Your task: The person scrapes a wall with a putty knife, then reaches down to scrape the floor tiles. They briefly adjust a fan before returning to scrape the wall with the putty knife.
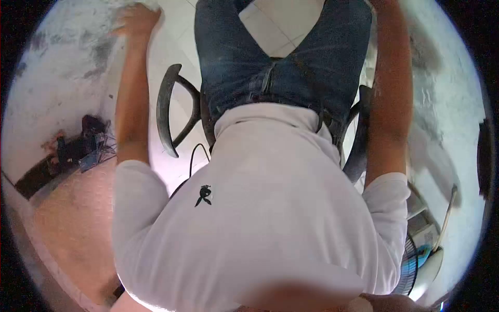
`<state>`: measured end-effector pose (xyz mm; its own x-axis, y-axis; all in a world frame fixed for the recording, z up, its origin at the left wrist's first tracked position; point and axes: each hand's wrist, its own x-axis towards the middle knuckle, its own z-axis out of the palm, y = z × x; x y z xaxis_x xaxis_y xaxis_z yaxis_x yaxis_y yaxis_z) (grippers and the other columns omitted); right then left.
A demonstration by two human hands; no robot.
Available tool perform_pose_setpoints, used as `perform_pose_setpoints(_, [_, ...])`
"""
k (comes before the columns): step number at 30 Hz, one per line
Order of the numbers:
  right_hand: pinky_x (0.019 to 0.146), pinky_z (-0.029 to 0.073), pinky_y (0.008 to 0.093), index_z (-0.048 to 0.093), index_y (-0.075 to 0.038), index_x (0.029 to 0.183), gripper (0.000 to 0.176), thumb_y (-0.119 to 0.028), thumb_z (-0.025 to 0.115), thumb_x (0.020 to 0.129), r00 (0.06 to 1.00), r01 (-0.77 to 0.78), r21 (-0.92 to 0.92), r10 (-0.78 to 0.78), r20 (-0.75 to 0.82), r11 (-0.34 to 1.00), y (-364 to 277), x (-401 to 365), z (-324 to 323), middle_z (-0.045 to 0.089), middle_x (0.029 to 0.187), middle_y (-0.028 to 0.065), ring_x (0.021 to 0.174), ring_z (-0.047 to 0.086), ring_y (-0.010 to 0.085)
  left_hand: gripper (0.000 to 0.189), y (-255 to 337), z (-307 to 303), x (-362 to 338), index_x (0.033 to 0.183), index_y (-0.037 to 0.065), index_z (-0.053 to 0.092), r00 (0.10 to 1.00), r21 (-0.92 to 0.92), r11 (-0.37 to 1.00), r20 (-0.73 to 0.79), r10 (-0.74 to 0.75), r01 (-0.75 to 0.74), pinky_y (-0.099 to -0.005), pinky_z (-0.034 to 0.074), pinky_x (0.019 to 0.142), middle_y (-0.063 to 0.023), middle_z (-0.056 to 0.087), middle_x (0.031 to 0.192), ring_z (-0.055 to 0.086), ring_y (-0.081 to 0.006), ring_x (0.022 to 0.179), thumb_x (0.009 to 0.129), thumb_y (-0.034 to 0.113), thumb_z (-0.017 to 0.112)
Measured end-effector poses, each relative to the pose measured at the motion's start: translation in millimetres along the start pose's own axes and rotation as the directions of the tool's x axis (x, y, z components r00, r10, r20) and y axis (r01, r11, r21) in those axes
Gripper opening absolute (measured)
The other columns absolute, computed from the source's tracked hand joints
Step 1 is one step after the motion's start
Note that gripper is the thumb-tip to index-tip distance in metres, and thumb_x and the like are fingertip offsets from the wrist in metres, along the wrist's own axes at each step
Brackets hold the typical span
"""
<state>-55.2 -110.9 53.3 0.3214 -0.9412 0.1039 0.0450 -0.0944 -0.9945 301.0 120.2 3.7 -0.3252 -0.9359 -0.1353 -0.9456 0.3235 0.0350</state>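
My left hand is at the upper left, with its fingers stretched out and apart and nothing visible in them. It is over or against a white, stained surface; contact cannot be made out. My right hand is cut off by the top edge at the upper right, so its fingers are hidden. Both arms reach forward along my sides. Between them are my white shirt with a small dark emblem and my blue jeans.
Dark curved armrests flank my body. At left, a black device with wires lies beside a tan surface. A fan stands at lower right, near a pale stick-like object. Pale floor tiles show between my legs.
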Motion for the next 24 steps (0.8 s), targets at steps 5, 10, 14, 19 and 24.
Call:
perform_pose_setpoints(5, [0.043,0.038,0.0252,0.057,-0.006,0.116,0.029,-0.013,0.051,0.088,0.997,0.058,-0.252,-0.044,0.063,0.966,27,-1,-22,0.059,0.069,0.0056,0.048,0.047,0.0095,0.061,-18,10,16,0.135,0.005,0.045,0.75,-0.235,0.789,-0.247,-0.614,0.568,-0.041,0.028,0.109,-0.0171,0.038,0.143,0.031,-0.0294,0.136,0.087,0.038,0.06])
perform_pose_setpoints(10, [0.042,0.037,0.0247,0.057,-0.006,0.116,0.032,-0.01,0.052,0.085,0.993,-0.11,-0.08,0.113,0.024,0.991,31,-22,-19,0.058,0.068,0.0046,0.048,0.046,0.0091,0.061,-11,48,21,0.138,0.018,0.043,0.59,0.437,0.501,-0.087,-0.803,0.747,-0.0651,0.022,0.105,-0.0086,0.036,0.147,0.033,-0.0283,0.136,0.09,0.055,0.044])
perform_pose_setpoints(14, [0.043,0.037,0.025,0.057,-0.006,0.116,0.032,-0.01,0.053,0.085,0.989,-0.143,-0.029,0.144,0.032,0.989,47,-16,-26,0.058,0.068,0.0043,0.048,0.045,0.0088,0.059,15,38,50,0.135,0.022,0.048,0.76,-0.381,0.838,-0.38,-0.528,0.391,-0.0757,0.021,0.094,-0.0083,0.043,0.142,0.04,-0.03,0.131,0.086,0.056,0.05])
perform_pose_setpoints(19, [0.048,0.04,0.0271,0.055,-0.003,0.117,0.033,-0.009,0.054,0.085,0.999,-0.021,-0.146,0.028,0.044,0.989,35,-34,-37,0.06,0.081,0.009,0.055,0.048,0.011,0.059,69,30,88,0.128,0.024,0.053,0.975,0.075,0.98,-0.139,-0.171,0.182,-0.0738,0.026,0.095,-0.0139,0.044,0.138,0.036,-0.0388,0.13,0.079,0.055,0.062])
perform_pose_setpoints(24, [0.059,0.047,0.0345,0.051,-0.014,0.129,0.043,-0.012,0.054,0.086,0.994,0.049,-0.384,-0.083,-0.071,0.922,99,-20,-42,0.06,0.085,0.0104,0.062,0.055,0.0196,0.068,-26,1,200,0.131,0.018,0.051,0.963,0.111,0.968,-0.18,-0.202,0.224,-0.0564,0.031,0.105,-0.0218,0.037,0.141,0.029,-0.044,0.133,0.079,0.061,0.06])
